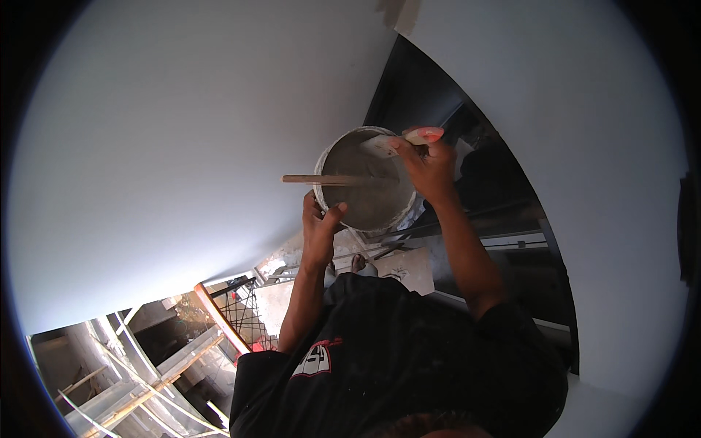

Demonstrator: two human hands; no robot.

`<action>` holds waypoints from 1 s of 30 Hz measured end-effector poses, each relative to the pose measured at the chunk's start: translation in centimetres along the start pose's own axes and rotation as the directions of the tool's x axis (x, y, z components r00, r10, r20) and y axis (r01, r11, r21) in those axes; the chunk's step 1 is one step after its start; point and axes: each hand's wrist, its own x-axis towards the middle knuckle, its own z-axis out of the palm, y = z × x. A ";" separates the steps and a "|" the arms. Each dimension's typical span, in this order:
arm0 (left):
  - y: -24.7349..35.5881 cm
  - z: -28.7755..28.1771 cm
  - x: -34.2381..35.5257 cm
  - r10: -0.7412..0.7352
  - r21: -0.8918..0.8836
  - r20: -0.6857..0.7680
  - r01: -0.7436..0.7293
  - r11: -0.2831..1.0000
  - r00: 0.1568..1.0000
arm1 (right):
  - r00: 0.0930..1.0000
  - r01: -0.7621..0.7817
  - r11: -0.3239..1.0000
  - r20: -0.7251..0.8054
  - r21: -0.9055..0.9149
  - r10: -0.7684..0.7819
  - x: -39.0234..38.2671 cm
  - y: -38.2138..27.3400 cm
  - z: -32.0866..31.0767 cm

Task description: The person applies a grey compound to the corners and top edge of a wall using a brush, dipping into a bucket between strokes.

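A round bucket [330, 150] of grey wet paste sits just ahead of me, in front of a white wall. My left hand [319, 228] grips the bucket's near rim, thumb over the edge. My right hand [427, 166] is closed on the red-tipped handle [426, 134] of a flat putty blade [377, 144], whose blade rests in the paste at the far rim. A thin wooden stick [321, 179] lies across the bucket and juts out to the left.
A large white wall [182, 146] fills the left, and another white wall [599, 182] the right. Below me are platform boards [405, 266], an orange rail [219, 317], wire mesh [248, 317], and a deep drop with timber scaffolding [131, 387].
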 end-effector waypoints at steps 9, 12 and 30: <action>0.3 0.2 0.1 0.007 0.018 -0.007 -0.007 1.000 1.000 | 0.998 -0.062 0.997 0.023 0.036 0.061 -0.8 0.0 -0.9; 0.3 0.2 0.0 0.001 0.026 -0.019 -0.001 1.000 1.000 | 1.000 -0.013 1.000 0.019 -0.009 0.013 -0.7 0.0 -1.1; 1.0 1.2 -0.5 -0.080 0.012 -0.038 0.081 0.997 0.996 | 0.819 -0.386 0.513 0.030 0.767 0.573 -3.2 3.4 -5.7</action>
